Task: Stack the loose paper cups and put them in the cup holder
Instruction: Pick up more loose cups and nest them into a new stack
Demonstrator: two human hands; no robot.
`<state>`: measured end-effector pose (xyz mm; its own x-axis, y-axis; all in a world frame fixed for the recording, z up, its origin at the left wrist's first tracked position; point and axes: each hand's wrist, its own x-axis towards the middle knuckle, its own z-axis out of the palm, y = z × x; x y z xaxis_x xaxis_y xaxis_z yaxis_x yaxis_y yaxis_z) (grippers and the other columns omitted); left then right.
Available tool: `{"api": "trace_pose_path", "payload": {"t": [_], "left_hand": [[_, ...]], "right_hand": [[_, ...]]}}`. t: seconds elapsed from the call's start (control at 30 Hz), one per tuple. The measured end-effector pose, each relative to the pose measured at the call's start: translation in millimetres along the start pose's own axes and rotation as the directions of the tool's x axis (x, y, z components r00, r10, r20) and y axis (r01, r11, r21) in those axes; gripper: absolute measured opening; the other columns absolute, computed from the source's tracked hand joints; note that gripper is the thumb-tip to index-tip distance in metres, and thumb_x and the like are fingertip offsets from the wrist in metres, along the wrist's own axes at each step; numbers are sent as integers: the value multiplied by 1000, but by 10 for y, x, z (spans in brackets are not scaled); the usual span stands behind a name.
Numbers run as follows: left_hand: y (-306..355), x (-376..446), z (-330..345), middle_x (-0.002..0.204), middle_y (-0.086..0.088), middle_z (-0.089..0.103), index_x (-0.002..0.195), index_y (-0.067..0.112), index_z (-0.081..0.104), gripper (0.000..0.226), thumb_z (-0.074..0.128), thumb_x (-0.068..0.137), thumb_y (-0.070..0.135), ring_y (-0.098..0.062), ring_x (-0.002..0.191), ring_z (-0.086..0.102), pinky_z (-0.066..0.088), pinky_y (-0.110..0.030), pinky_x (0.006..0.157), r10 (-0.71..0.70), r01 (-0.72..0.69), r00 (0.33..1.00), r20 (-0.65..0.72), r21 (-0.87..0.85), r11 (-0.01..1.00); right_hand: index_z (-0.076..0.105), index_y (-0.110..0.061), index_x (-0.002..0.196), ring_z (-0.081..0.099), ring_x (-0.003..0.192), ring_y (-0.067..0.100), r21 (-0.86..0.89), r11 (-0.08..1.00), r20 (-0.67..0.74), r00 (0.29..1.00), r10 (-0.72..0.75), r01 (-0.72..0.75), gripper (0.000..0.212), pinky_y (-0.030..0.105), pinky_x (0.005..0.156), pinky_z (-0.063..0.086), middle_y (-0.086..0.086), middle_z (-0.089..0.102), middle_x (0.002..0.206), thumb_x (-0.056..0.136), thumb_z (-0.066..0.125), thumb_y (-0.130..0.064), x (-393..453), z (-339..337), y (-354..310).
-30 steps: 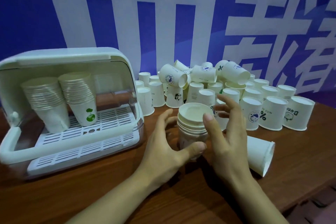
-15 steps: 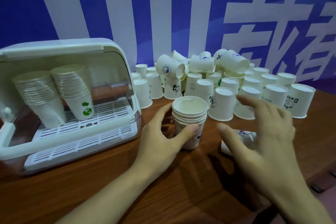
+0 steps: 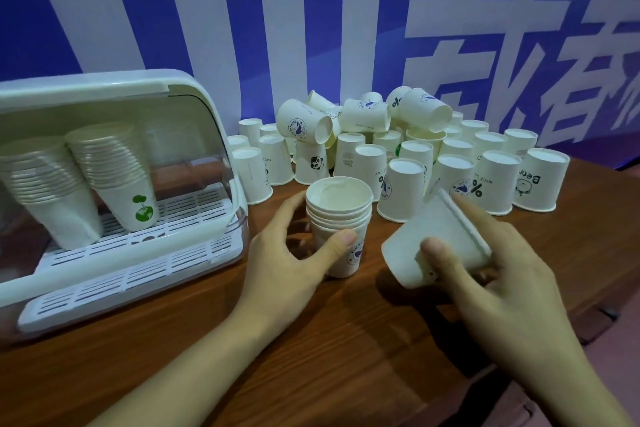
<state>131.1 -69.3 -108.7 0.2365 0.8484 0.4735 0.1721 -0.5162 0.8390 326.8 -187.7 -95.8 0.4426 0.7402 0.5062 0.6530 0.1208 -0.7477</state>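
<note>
A short stack of white paper cups (image 3: 341, 215) stands upright on the wooden table, mouths up. My left hand (image 3: 291, 253) grips its lower part, thumb across the front. To its right, my right hand (image 3: 491, 263) holds a single white paper cup (image 3: 426, 243) tilted on its side, just above the table, thumb on its wall. The white cup holder (image 3: 211, 135) stands at the left with its clear lid raised; two tall cup stacks (image 3: 110, 170) lean inside on its slotted tray.
Many loose white cups (image 3: 450, 170) stand upside down in rows behind the stack, with several more piled on their sides (image 3: 363, 114) on top. A blue and white banner wall closes the back. The table's front right edge (image 3: 554, 367) runs close to my right forearm.
My right hand has come down on the cup that lay on its side at the right and lifted it, tilted. My left hand keeps its grip on the stack.
</note>
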Motion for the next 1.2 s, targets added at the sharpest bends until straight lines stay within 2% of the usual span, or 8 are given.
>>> {"api": "trace_pose_path", "payload": {"t": [0.17,0.33,0.53,0.67,0.87,0.93,1.0,1.2], "left_hand": [[-18,-2,4,116,30,71,129,45,61,62,86,74,57,4,109,67,54,-13,85,-1,1,1000,-1,-13,1000],[-19,14,22,117,19,75,132,36,64,63,89,75,48,-2,112,69,54,-16,83,-17,19,999,36,-73,997],[-57,12,16,116,15,76,132,32,63,62,88,76,35,-2,104,73,58,-20,87,-13,16,999,45,-68,998],[-145,17,12,127,12,70,143,23,51,89,84,65,51,-3,119,67,55,-36,102,-31,32,999,7,-120,992],[-130,24,-3,131,6,69,138,27,56,78,83,69,52,-13,127,63,52,-48,106,-7,9,1000,13,-141,990],[-104,19,4,131,9,70,135,29,59,70,82,72,51,-12,128,63,53,-37,103,17,-14,1000,22,-133,991],[-76,17,10,130,13,70,136,29,59,70,82,73,51,-8,127,63,53,-22,98,30,-26,999,24,-134,991],[-39,33,19,133,11,70,143,29,56,70,82,80,47,-7,122,67,55,-24,98,15,-20,999,-30,-160,987]], "right_hand": [[48,-45,134,67,104,-1,296,954,-137,991,-9,50,81,18,82,56,-24,64,115,65,88,-58,154,-8,-272],[48,-32,125,70,103,9,454,887,-104,994,-42,85,90,42,87,59,-8,73,111,51,96,-49,441,60,-576],[42,-31,141,65,105,-6,338,939,91,990,-108,71,93,25,91,53,-15,70,109,65,94,-36,698,440,-610],[40,-33,143,53,105,-22,201,973,170,975,-146,110,92,5,88,44,-28,59,109,67,91,-36,734,594,-471],[54,-35,133,57,114,-10,333,941,155,981,-116,58,73,11,92,47,-22,63,119,71,56,-73,666,686,-292],[68,-32,115,63,109,3,372,927,131,986,-100,45,54,36,98,52,-12,70,111,79,52,-69,675,729,-237],[72,-35,105,62,110,9,343,937,95,989,-113,74,43,43,99,49,-10,69,109,83,50,-65,654,771,-198],[64,-45,127,45,129,14,126,981,72,985,-155,145,53,40,112,36,-12,55,127,90,37,-70,560,838,-181]]}}
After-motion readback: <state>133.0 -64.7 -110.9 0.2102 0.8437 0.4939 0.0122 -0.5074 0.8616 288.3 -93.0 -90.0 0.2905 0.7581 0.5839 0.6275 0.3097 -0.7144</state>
